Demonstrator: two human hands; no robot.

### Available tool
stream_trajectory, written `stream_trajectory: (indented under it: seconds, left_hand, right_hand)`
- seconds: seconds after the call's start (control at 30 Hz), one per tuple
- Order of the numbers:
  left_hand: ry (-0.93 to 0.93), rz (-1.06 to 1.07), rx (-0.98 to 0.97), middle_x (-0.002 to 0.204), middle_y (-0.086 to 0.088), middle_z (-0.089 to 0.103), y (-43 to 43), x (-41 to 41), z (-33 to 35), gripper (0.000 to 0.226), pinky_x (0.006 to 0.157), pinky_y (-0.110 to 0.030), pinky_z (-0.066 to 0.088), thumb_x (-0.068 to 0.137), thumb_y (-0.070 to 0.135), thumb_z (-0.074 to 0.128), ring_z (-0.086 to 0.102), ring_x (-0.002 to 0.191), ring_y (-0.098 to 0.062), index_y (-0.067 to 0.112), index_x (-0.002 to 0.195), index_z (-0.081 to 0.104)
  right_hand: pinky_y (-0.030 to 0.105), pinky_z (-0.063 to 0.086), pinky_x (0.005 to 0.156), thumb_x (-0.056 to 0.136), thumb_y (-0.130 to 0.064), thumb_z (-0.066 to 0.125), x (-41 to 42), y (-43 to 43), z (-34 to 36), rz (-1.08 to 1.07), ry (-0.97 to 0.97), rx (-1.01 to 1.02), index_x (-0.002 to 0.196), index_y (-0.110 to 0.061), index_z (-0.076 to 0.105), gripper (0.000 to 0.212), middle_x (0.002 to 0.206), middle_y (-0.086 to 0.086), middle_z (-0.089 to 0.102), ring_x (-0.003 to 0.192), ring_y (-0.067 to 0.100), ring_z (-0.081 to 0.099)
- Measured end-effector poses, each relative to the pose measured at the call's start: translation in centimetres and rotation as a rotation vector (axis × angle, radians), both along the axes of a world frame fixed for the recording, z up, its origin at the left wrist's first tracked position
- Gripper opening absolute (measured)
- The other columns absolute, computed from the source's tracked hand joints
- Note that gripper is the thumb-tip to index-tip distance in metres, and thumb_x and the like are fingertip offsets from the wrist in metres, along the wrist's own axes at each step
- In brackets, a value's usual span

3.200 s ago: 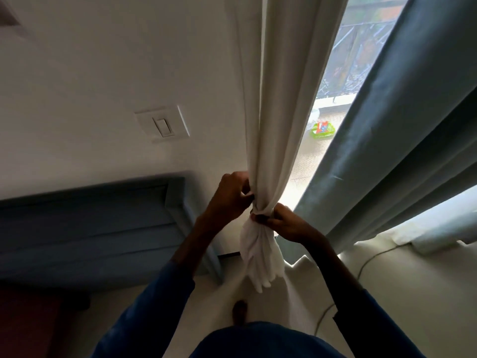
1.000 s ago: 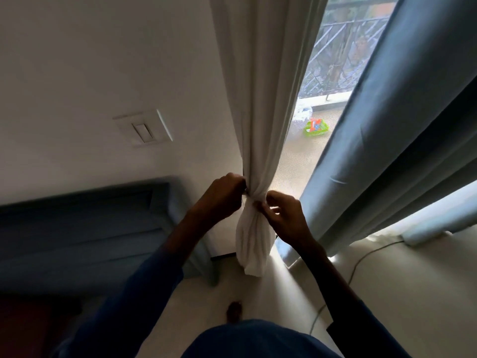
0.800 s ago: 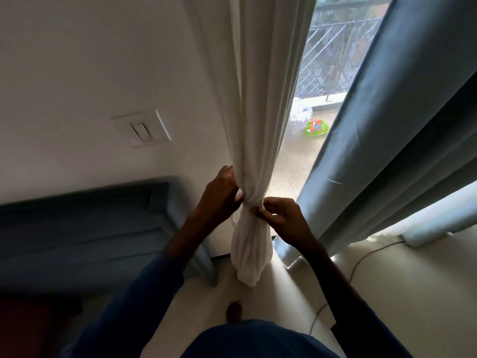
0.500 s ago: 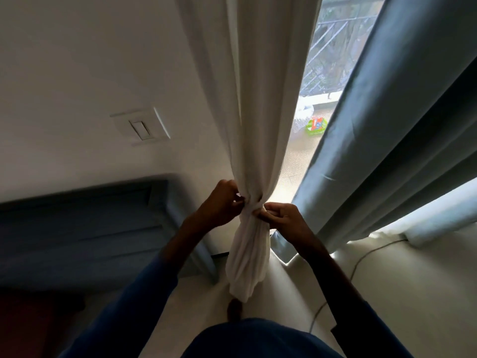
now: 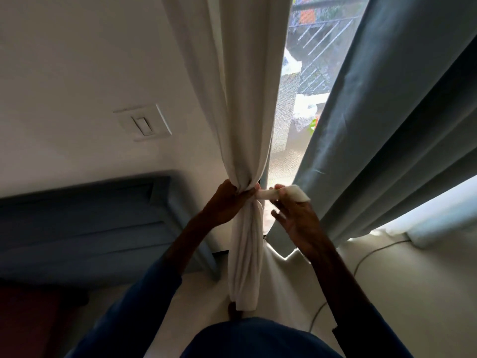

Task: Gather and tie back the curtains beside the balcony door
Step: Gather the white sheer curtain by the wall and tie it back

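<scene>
Clearly the left hand [image 5: 227,202] fists the gathered white curtain [image 5: 245,125]; just beside it the right hand [image 5: 296,220] pinches the tie strip [image 5: 267,195], other fingers spread. A loose pinch could free the strip, letting folds spill.

Plain white curtain [image 5: 245,99] at centre, with a white tie strip [image 5: 273,195] beside it. Plain grey-blue curtain [image 5: 387,125] at right. White switch [image 5: 143,124] on the white wall [image 5: 77,60], upper left. Blue furniture [image 5: 77,223] lower left. Navy sleeve [image 5: 134,306] below.

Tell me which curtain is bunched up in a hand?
The white curtain beside the wall switch: the left hand grips it cinched into a bundle, the right hand pinches a white strip. The blue-grey curtain hangs loose.
</scene>
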State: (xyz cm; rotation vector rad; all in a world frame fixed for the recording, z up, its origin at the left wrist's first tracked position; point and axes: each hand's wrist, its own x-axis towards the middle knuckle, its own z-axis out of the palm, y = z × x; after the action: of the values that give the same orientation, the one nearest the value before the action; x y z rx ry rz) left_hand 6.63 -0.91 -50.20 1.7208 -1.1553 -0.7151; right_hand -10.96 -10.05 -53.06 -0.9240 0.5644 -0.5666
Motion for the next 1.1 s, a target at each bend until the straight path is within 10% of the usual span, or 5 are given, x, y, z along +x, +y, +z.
stream_trajectory:
  seconds: [0.37, 0.5, 0.7, 0.83, 1.1]
  left_hand:
    - [-0.069, 0.269, 0.372, 0.106, -0.011, 0.074, -2.8, 0.9, 1.0, 0.066, 0.081, -0.041, 0.061, 0.073, 0.071, 0.065, 0.072, 0.087, -0.026, 0.013, 0.105, 0.068]
    - [-0.258, 0.135, 0.303, 0.112, -0.006, 0.070, -2.2, 0.4, 0.5, 0.057, 0.081, -0.024, 0.051, 0.077, 0.040, 0.080, 0.068, 0.101, -0.023, 0.007, 0.120, 0.063]
    - [-0.472, 0.001, 0.227, 0.106, -0.016, 0.068, -0.9, 1.3, -0.1, 0.037, 0.075, -0.035, 0.056, 0.076, 0.004, 0.074, 0.069, 0.093, -0.030, -0.007, 0.110, 0.064]
    - [-0.562, -0.078, 0.301, 0.105, -0.012, 0.067, 0.5, 2.6, -0.2, 0.035, 0.076, -0.042, 0.058, 0.078, -0.002, 0.067, 0.067, 0.088, -0.028, 0.000, 0.112, 0.064]
    - [-0.956, -0.094, 0.235, 0.092, -0.025, 0.068, 1.3, 2.2, 1.3, 0.016, 0.065, -0.036, 0.044, 0.077, -0.005, 0.060, 0.064, 0.084, -0.045, -0.002, 0.088, 0.071]
  right_hand:
    - [0.026, 0.053, 0.083, 0.092, -0.019, 0.072, 0.0, 3.4, -1.6, 0.113, 0.163, -0.411, 0.113, -0.013, 0.076, 0.022, 0.113, 0.004, 0.075, 0.108, 0.019, 0.069]
    - [0.027, 0.052, 0.100, 0.092, -0.010, 0.071, 1.1, 3.3, -2.0, 0.258, 0.209, -0.823, 0.120, -0.012, 0.073, 0.028, 0.122, -0.004, 0.072, 0.115, 0.008, 0.066]
    - [0.042, 0.056, 0.097, 0.085, 0.011, 0.062, 0.9, 2.0, -2.6, 0.266, 0.308, -0.773, 0.113, -0.022, 0.076, 0.045, 0.119, -0.009, 0.073, 0.117, 0.008, 0.065]
    - [0.029, 0.059, 0.078, 0.084, -0.009, 0.077, 1.2, 0.4, -1.5, -0.142, 0.340, -0.775, 0.111, -0.020, 0.071, 0.029, 0.107, -0.010, 0.073, 0.101, 0.005, 0.067]
    - [0.046, 0.059, 0.080, 0.080, -0.054, 0.062, 3.4, 1.7, -2.9, 0.212, 0.435, -0.799, 0.105, -0.020, 0.075, 0.044, 0.095, -0.004, 0.076, 0.092, 0.016, 0.072]
